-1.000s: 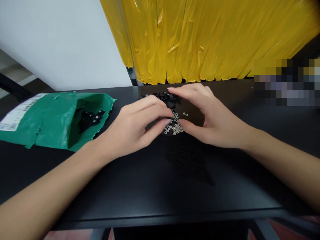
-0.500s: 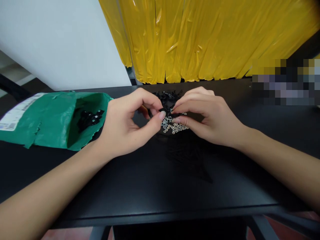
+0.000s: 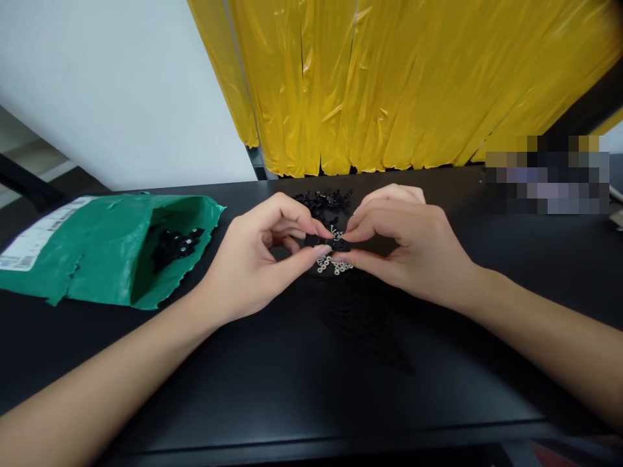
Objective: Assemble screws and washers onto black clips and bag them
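Note:
Small black parts [image 3: 327, 242] are pinched between my two hands, just above the dark tabletop. My left hand [image 3: 272, 250] grips their left end between thumb and forefinger. At the right end, the thumb and fingertips of my right hand [image 3: 403, 243] close on them. Whether it is one piece or two joined pieces, I cannot tell. Below and behind the fingertips lie small silver screws and ring-shaped nuts [image 3: 337, 267], partly covered by my hands. Behind these is a heap of small black pieces [image 3: 326, 201].
An open green bag [image 3: 107, 250] with black pieces [image 3: 178, 246] inside lies at the left. Yellow plastic sheeting [image 3: 389, 84] and a white panel [image 3: 136, 91] stand behind the black table [image 3: 292, 383]. A blurred area is at the back right.
My hands have come together, and the black parts now bridge both sets of fingertips. The view has tilted up slightly, so the table and bag sit lower in the picture.

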Demonstrator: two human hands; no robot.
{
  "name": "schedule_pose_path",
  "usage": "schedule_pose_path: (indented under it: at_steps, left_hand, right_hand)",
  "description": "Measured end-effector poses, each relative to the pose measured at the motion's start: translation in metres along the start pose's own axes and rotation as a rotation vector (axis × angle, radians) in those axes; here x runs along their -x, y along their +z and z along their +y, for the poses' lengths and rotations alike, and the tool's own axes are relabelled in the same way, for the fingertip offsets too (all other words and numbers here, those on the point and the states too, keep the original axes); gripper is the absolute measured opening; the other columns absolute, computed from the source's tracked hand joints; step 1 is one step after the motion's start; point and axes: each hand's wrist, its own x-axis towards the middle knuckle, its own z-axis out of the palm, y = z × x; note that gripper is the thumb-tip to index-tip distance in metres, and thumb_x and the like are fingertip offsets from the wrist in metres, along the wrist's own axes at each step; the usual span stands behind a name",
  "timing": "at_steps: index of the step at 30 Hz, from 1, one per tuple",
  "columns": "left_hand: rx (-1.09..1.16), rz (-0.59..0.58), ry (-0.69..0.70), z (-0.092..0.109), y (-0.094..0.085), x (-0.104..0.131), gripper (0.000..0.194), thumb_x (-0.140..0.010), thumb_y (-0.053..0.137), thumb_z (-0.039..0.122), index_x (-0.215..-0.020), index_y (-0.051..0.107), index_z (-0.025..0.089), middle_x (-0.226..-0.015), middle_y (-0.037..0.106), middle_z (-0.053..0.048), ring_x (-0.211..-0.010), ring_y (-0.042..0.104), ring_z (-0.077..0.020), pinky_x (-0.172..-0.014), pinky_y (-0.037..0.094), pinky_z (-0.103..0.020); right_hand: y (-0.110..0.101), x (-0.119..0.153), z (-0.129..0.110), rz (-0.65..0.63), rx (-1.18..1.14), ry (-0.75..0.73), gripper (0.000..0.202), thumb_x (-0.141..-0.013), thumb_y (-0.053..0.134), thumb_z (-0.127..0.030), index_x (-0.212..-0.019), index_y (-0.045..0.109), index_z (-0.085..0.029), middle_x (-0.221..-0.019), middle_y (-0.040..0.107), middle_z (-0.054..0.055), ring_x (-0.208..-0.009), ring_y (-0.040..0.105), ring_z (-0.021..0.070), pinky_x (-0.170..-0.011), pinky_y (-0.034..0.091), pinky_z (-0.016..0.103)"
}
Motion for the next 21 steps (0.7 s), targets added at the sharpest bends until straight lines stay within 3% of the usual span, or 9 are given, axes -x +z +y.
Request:
schedule_pose_path:
  at_steps: [7,14,21]
  left_hand:
    - [0.012,0.085,-0.077,-0.005,-0.004,-0.003,0.026,-0.087,0.080,0.016,-0.097,0.057,0.024,-0.100,0.078,-0.001,-0.083,0.073,-0.0135,-0.066,0.054,-0.025]
    - [-0.051,0.208,-0.136,-0.011,-0.006,-0.005,0.031,-0.084,0.081,0.017,-0.108,0.062,0.022,-0.088,0.074,0.001,-0.079,0.071,-0.0130,-0.066,0.055,-0.023]
    - [-0.155,0.172,-0.105,-0.004,-0.004,-0.006,0.026,-0.086,0.077,0.015,-0.110,0.066,0.018,-0.091,0.074,-0.001,-0.081,0.071,-0.0129,-0.066,0.055,-0.022]
  right_hand:
    - [-0.005,-0.003,-0.002,-0.073,-0.049,0.117,0.012,-0.095,0.071,-0.034,-0.093,0.071,-0.022,-0.092,0.073,0.002,-0.094,0.063,0.0239,-0.092,0.041,0.044]
    - [0.001,0.003,-0.008,-0.348,-0.065,0.147,0.006,-0.089,0.070,-0.029,-0.090,0.075,-0.026,-0.115,0.062,0.007,-0.123,0.048,0.0308,-0.105,0.033,0.051]
    - [0.017,-0.002,-0.019,-0.355,-0.059,0.187,0.008,-0.093,0.070,-0.032,-0.095,0.074,-0.025,-0.113,0.059,0.007,-0.119,0.047,0.0295,-0.101,0.034,0.049]
